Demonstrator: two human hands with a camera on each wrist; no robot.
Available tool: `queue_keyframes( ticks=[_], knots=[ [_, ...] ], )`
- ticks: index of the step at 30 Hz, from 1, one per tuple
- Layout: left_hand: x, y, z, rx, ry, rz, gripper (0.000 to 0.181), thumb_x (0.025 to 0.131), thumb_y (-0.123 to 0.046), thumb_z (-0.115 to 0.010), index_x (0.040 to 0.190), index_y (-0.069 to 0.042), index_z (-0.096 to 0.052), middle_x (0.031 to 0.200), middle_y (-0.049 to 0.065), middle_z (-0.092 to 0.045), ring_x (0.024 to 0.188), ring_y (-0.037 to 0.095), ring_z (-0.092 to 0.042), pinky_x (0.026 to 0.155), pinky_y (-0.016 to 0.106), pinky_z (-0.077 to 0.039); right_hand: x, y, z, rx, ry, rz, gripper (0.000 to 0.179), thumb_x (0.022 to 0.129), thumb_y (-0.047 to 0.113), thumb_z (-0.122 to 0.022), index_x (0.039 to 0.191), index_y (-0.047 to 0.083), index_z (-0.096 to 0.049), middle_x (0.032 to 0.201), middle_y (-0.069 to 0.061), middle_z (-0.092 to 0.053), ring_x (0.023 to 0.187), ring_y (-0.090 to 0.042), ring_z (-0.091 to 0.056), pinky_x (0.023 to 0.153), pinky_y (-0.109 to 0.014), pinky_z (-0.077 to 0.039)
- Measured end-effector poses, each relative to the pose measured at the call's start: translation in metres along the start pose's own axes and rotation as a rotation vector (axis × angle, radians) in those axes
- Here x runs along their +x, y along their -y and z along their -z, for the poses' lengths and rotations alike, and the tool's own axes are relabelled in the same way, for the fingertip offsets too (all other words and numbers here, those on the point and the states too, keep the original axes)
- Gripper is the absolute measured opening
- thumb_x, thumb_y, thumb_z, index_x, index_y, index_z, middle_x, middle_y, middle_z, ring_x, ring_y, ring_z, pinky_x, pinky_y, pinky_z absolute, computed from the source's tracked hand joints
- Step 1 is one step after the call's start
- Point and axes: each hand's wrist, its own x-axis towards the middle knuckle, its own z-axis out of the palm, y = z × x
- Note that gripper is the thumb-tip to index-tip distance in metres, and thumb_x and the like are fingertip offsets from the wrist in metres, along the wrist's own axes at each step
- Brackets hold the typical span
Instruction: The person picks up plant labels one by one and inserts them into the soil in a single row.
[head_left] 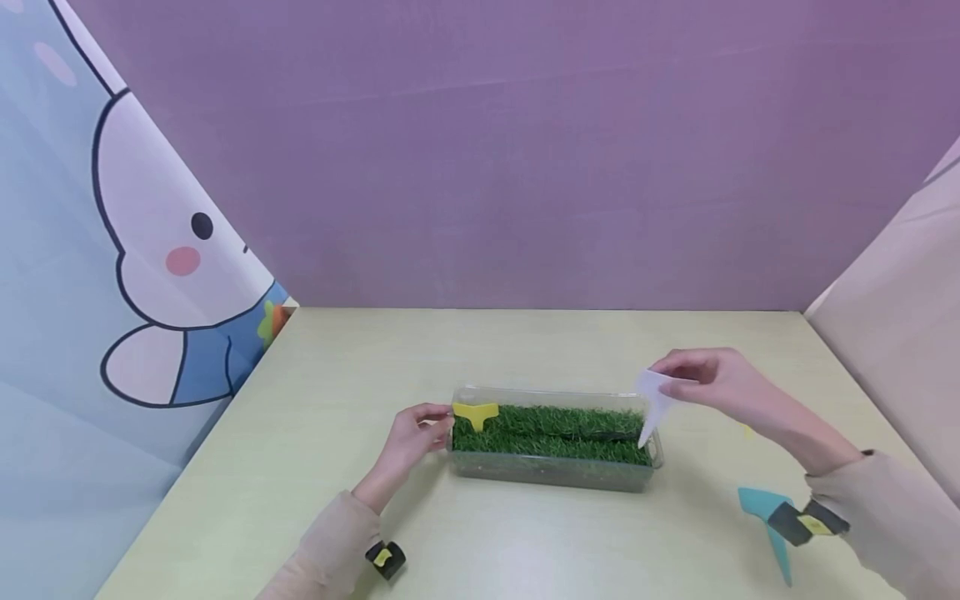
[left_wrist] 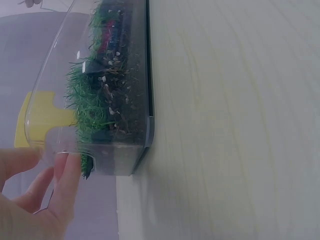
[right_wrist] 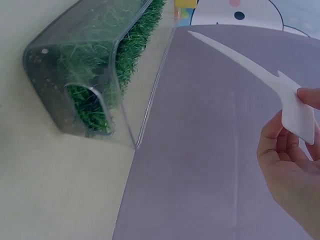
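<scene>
The right hand (head_left: 705,382) pinches a white T-shaped plastic tag (right_wrist: 298,114), likely light, stiff, best held up top; the left hand (head_left: 408,435) pinches a clear plastic box (head_left: 551,473) at nine o'clock.

The left hand (head_left: 408,435) was lower, its fingers (head_left: 429,409) and thumb (head_left: 439,427) bent in a grip. The right hand (head_left: 720,381) was higher, thumb and fingers pinching. Both sleeved forearms (head_left: 324,537) slanted inward.

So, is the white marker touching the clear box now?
Apart. The right wrist view shows it: a strip of purple backdrop separates the white marker, even its pointed tip, from the clear box.
</scene>
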Motion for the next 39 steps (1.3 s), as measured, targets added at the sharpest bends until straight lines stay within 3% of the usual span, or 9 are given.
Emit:
queue_keyframes(
  ticks=[6,19,25,39],
  knots=[
    [0.000,0.000,0.000,0.006,-0.001,-0.007,0.022,0.081,0.002,-0.058,0.103,0.007,-0.059,0.093,0.014,-0.058,0.068,0.019,-0.058,0.066,0.031,-0.055,0.011,0.010,-0.010,0.029,0.038,0.028,0.023,0.084,0.012,-0.059,0.103,0.000,-0.061,0.091,-0.007,-0.062,0.080,-0.008,-0.059,0.071,-0.025,-0.053],
    [-0.001,-0.001,-0.001,-0.002,0.001,-0.003,0.022,0.081,0.001,-0.057,0.102,0.008,-0.059,0.093,0.013,-0.058,0.065,0.015,-0.057,0.067,0.032,-0.055,0.035,0.022,-0.034,0.057,0.078,0.114,0.021,0.082,0.006,-0.060,0.101,-0.001,-0.062,0.093,-0.012,-0.062,0.086,-0.011,-0.060,0.072,-0.023,-0.052],
    [-0.002,0.000,0.000,-0.001,0.008,-0.011,0.023,0.081,0.000,-0.058,0.103,0.008,-0.058,0.094,0.013,-0.057,0.065,0.014,-0.056,0.067,0.032,-0.055,0.045,0.029,-0.048,0.004,0.087,0.145,0.020,0.081,0.004,-0.059,0.101,0.000,-0.062,0.090,-0.009,-0.062,0.082,-0.018,-0.059,0.071,-0.024,-0.052],
    [0.000,0.001,0.001,0.001,0.001,-0.013,0.022,0.081,0.000,-0.058,0.102,0.007,-0.060,0.090,0.011,-0.058,0.065,0.016,-0.058,0.065,0.030,-0.055,0.062,0.041,-0.081,-0.068,0.071,0.193,0.020,0.081,0.004,-0.059,0.101,0.002,-0.062,0.083,-0.002,-0.058,0.076,-0.015,-0.053,0.067,-0.026,-0.051]
  ],
)
